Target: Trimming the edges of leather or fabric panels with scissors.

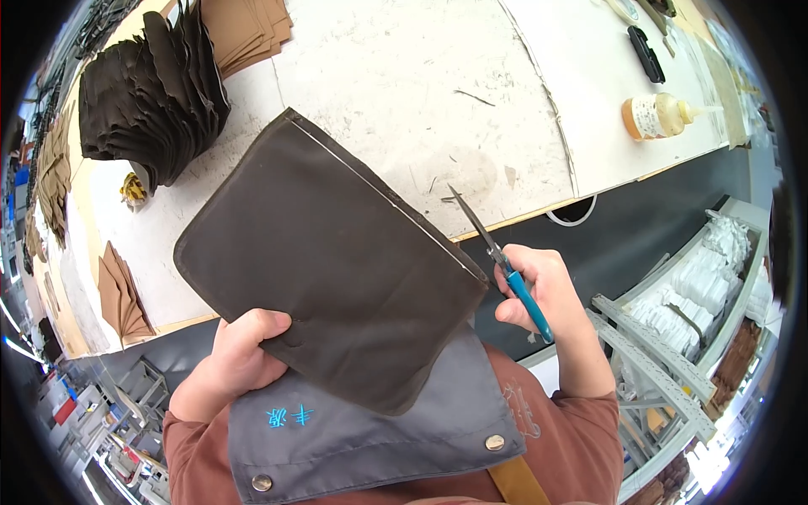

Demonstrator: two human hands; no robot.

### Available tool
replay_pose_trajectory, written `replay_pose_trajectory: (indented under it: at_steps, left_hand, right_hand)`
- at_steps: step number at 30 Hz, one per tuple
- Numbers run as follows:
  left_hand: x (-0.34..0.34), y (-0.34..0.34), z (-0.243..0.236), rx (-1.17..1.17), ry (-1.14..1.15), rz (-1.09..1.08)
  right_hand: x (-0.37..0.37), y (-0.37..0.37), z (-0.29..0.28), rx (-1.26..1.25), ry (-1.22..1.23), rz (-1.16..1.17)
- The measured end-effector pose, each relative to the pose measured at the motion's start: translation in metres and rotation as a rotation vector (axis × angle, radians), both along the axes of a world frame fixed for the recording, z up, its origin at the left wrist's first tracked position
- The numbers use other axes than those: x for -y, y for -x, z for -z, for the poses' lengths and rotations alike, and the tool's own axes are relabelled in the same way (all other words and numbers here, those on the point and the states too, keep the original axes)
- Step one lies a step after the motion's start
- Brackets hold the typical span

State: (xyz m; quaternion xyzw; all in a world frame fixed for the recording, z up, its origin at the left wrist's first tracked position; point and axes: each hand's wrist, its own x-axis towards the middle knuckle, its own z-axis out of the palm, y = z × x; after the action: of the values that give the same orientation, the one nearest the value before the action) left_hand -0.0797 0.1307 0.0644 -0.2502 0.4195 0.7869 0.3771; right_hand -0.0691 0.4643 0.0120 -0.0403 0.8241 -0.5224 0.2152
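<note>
A dark brown flat panel with rounded corners (pixel 328 244) is held tilted above the front of the white worktable (pixel 396 101), a pale line running along its upper right edge. My left hand (pixel 252 345) grips the panel by its lower left edge, thumb on top. My right hand (pixel 539 286) is closed on scissors with blue handles (pixel 522 295), their pointed blades angled up and left, just right of the panel's upper right edge. A grey apron (pixel 370 446) shows beneath the panel.
A dark stack of pieces (pixel 143 84) stands back left, near brown sheets (pixel 244 29), more brown pieces (pixel 122 290) and a small yellow bundle (pixel 135 189). An amber-liquid bottle (pixel 652 116) and black object (pixel 646 55) lie right. Metal racks with white bundles (pixel 686 286) stand right, below the table.
</note>
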Motion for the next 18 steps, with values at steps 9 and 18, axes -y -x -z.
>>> replay_pose_trajectory:
  at_steps: [9,18]
  left_hand:
    - [-0.018,0.005,-0.011,0.071,0.043,0.054]
    - [-0.020,0.014,-0.019,0.014,0.059,0.212]
  right_hand:
    - [0.014,0.032,-0.025,-0.103,-0.329,-0.119]
    - [0.016,0.038,-0.029,0.020,-0.307,-0.136]
